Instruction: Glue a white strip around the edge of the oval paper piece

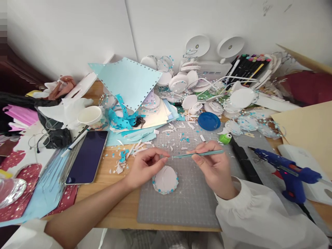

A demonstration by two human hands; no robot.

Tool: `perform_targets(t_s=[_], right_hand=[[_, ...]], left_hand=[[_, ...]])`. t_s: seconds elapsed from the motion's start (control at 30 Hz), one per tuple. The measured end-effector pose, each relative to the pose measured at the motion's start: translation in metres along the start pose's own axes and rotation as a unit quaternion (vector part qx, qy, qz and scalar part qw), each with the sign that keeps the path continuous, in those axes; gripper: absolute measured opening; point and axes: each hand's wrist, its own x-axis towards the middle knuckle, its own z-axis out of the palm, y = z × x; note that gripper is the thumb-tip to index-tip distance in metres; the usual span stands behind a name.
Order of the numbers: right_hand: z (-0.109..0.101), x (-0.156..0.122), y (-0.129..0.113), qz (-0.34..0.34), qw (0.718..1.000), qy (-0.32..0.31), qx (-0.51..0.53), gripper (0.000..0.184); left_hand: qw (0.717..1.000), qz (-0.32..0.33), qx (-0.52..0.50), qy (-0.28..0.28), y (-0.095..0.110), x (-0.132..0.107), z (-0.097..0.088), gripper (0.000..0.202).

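Note:
My right hand [214, 166] is closed around light-blue tweezers [207, 153], which lie level with their tips pointing left. Just left of those tips, the thumb and forefinger of my left hand [149, 165] come together in a pinch; anything between them is too small to make out. Below the fingers, a round white disc [166, 180] rests on the grey cutting mat [186, 207]. Small blue pieces and a pale strand run around its rim, and my left thumb hides part of its upper edge.
Paper scraps [181, 138] litter the mat. A blue lid [209, 121], a green-capped bottle [225, 138] and a blue glue gun [287, 169] lie to the right. On the left are a phone [87, 157] and a paper cup [90, 117]. Decorated white discs crowd the back.

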Motion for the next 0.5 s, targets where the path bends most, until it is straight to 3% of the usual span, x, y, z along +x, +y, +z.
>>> perform_targets(t_s=[0.5], right_hand=[[0.0034, -0.0003, -0.0006, -0.008, 1.0, -0.006, -0.016, 0.017]], left_hand=[[1.0, 0.004, 0.003, -0.029, -0.0028, -0.0018, 0.0003, 0.021]])
